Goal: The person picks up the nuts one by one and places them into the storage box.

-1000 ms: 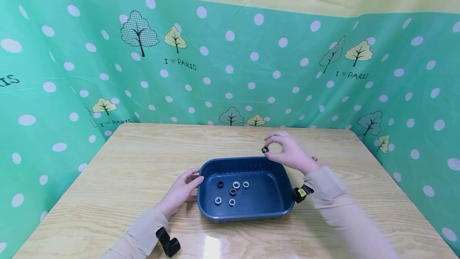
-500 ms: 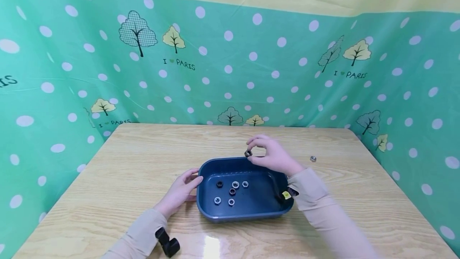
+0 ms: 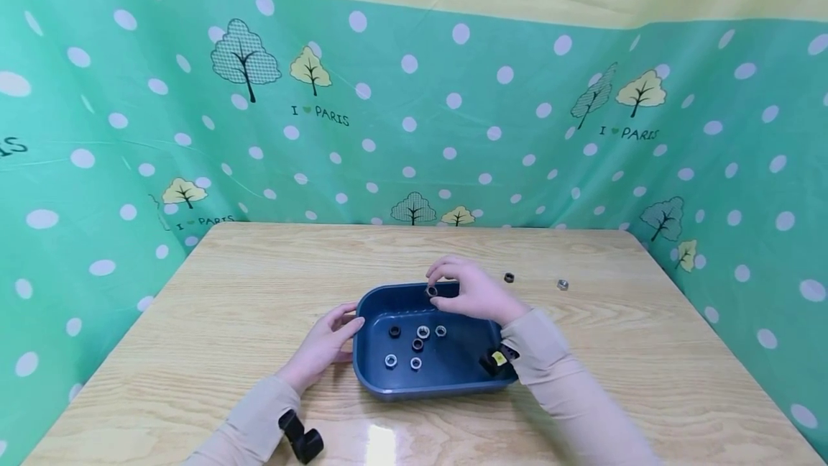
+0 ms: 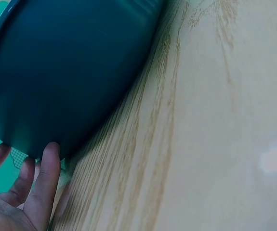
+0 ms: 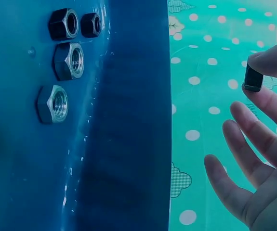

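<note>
My right hand (image 3: 475, 293) is over the far part of the dark blue plastic bin (image 3: 453, 387). Thumb and index finger pinch a black hex nut (image 3: 431, 292), seen edge-on as a dark nut (image 5: 254, 78) in the right wrist view; the other fingers are spread. Several hex nuts lie on the bin floor, such as a silver nut (image 3: 391, 361) and a black nut (image 3: 394, 331). At the bin's left end my left hand (image 3: 323, 347) touches the outside with fairly straight fingers. In the left wrist view, fingertips (image 4: 51, 150) meet the bin's outer wall (image 4: 71, 72).
On the wooden table (image 3: 272, 257), beyond the bin's far right corner, lie a dark nut (image 3: 509, 277) and a silver nut (image 3: 563, 285). A green dotted curtain (image 3: 388, 128) stands behind the table and along its sides.
My right hand has moved left and lower with the black nut, from the bin's far right rim to over the bin. The dark nut on the table has come into sight. My left hand stays put.
</note>
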The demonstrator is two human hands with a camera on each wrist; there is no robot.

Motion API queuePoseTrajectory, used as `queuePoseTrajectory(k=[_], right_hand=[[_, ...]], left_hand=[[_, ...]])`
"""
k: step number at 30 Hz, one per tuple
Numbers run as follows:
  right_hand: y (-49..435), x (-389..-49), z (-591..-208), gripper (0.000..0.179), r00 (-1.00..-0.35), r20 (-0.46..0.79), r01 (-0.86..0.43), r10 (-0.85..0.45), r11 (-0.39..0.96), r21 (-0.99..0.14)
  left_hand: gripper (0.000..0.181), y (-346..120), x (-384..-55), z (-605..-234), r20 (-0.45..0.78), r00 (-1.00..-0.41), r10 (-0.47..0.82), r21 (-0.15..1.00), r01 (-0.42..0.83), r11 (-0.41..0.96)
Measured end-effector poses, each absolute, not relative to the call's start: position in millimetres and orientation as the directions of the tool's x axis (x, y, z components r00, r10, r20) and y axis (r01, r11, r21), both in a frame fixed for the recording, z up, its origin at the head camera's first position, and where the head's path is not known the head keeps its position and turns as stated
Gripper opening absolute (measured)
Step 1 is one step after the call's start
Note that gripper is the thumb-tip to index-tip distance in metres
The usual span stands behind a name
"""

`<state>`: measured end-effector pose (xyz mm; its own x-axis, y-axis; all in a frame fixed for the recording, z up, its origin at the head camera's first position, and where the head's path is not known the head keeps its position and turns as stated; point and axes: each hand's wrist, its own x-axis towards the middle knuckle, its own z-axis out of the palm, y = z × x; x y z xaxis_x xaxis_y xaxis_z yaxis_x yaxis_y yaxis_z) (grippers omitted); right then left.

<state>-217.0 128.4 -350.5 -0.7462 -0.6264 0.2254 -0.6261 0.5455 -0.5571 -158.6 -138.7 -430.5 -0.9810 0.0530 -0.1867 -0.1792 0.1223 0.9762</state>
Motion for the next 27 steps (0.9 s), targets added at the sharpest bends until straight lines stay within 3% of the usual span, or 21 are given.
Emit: queuePoseTrajectory(k=[13,21,27], right_hand=[[123,-219,-359,0.013,-0.633,0.095,-0.658,-0.768,0.47,-0.589],[115,-215,-359,0.011,-0.633,-0.079,-0.568,-0.77,0.531,-0.629],[113,-217,-364,0.012,-0.634,-0.074,-0.583,-0.77,0.539,-0.608]], left_hand=[[0.044,-138,-158,-429,-0.186,-0.981,0.047,0.975,-0.178,0.131],[0.043,-138,-158,-430,-0.182,-0.982,0.049,0.977,-0.175,0.122],[0.045,-139,-158,-430,-0.183,-0.981,0.058,0.976,-0.174,0.13]])
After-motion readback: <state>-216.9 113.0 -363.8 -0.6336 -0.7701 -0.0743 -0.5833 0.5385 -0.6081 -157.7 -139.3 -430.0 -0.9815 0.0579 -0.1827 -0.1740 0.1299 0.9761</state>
